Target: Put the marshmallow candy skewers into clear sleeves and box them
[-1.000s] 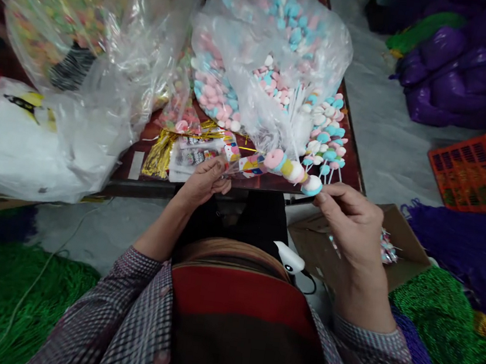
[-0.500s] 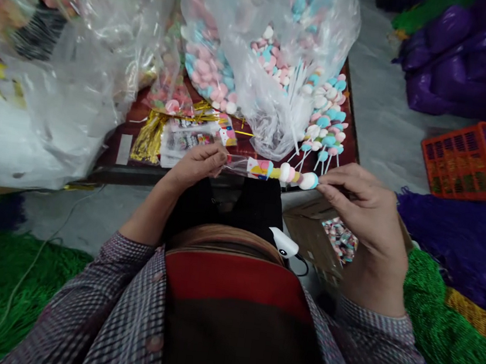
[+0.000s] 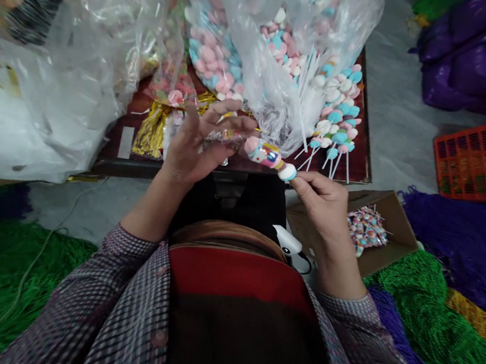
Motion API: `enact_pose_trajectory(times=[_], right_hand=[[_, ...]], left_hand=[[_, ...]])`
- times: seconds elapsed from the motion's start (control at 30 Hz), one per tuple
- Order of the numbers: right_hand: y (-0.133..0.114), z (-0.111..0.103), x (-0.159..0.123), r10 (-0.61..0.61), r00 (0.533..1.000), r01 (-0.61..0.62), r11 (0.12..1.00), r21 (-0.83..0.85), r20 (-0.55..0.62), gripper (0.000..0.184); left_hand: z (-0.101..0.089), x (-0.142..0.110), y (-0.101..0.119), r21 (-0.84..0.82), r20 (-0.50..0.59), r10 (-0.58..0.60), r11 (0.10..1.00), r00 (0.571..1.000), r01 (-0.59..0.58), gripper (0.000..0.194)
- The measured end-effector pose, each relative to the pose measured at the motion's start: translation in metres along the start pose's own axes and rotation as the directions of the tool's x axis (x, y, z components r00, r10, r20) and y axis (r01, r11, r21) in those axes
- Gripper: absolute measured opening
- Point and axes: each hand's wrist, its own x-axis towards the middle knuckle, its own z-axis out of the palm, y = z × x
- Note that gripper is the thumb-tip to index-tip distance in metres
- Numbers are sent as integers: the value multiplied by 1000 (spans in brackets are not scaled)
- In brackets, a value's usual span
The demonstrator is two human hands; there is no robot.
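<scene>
My right hand [image 3: 324, 207] pinches the stick end of a marshmallow skewer [image 3: 270, 157] that sits inside a clear printed wrapper. The skewer points up and to the left over the table's front edge. My left hand [image 3: 201, 144] is raised beside the skewer's far end with its fingers spread and curled loosely over the wrapper's open end. Just behind lie several bare skewers [image 3: 334, 119] of pink, blue and white sweets, fanned out on the dark red table [image 3: 360, 167].
Big clear bags of pastel sweets [image 3: 242, 40] stand on the table, with gold twist ties [image 3: 149, 132] and printed wrappers near the front. A cardboard box [image 3: 392, 215] with wrapped skewers sits at my right. An orange crate [image 3: 478, 161] and purple and green tinsel lie around.
The sweets have slid fully into the wrapper. My left hand has opened from a pinch on the wrapper and lifted. My right hand moved left and closer to me.
</scene>
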Motion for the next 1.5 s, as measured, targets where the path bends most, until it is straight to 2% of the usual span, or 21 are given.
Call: enact_pose_trajectory(times=[0.13,0.2,0.27,0.33,0.4,0.5,0.57,0.63,0.73,0.93,1.03,1.1,1.17,1.23,1.33,1.43,1.5], right_hand=[[7,25,-1,130,991,-122,965,230,-20,20],[6,33,-2,170,985,-166,943,290,12,24],[2,38,-4,164,986,-169,942,290,43,24],[-1,42,-6,124,990,-137,950,279,65,20],[-2,49,-9,113,991,-129,939,319,67,16],[2,65,-13,200,978,-207,880,428,62,19],[5,76,-15,259,965,-251,852,460,46,24],[6,83,-14,275,961,-249,847,469,15,26],[3,85,-11,230,973,-202,865,459,-5,23],[-1,70,-9,127,991,-134,958,255,45,21],[-3,71,-11,80,997,-75,976,204,-16,20],[-3,73,-12,68,997,-62,969,240,-19,19],[-2,74,-12,103,995,-103,943,316,18,21],[1,74,-11,161,985,-172,910,379,59,25],[6,74,-13,223,967,-253,875,413,121,33],[6,77,-15,227,959,-277,877,392,171,35],[3,78,-15,212,960,-266,890,371,181,34]], left_hand=[[14,-2,6,-165,142,125,981,982,-101,49],[16,-2,2,-217,195,190,965,962,-146,52],[18,0,-6,-219,239,203,964,950,-151,50],[20,2,-15,-167,200,153,979,968,-120,45],[24,5,-23,-120,84,93,989,992,-83,35],[30,6,-33,-104,-29,67,992,997,-70,30],[33,5,-39,-98,-14,90,991,996,-91,30],[34,3,-44,-101,51,129,987,990,-123,34],[32,1,-50,-110,142,159,983,977,-144,39],[26,7,-46,-48,44,214,976,976,-211,36],[28,6,-54,-52,87,201,979,976,-197,41],[27,3,-63,-39,153,148,989,977,-144,39],[23,-1,-67,-30,222,94,996,971,-89,38],[17,-2,-63,-70,251,79,996,965,-63,48],[10,2,-42,-168,178,153,978,972,-123,65],[12,9,-25,-153,28,252,957,967,-245,44],[19,10,-25,-108,-42,237,965,971,-240,28]])
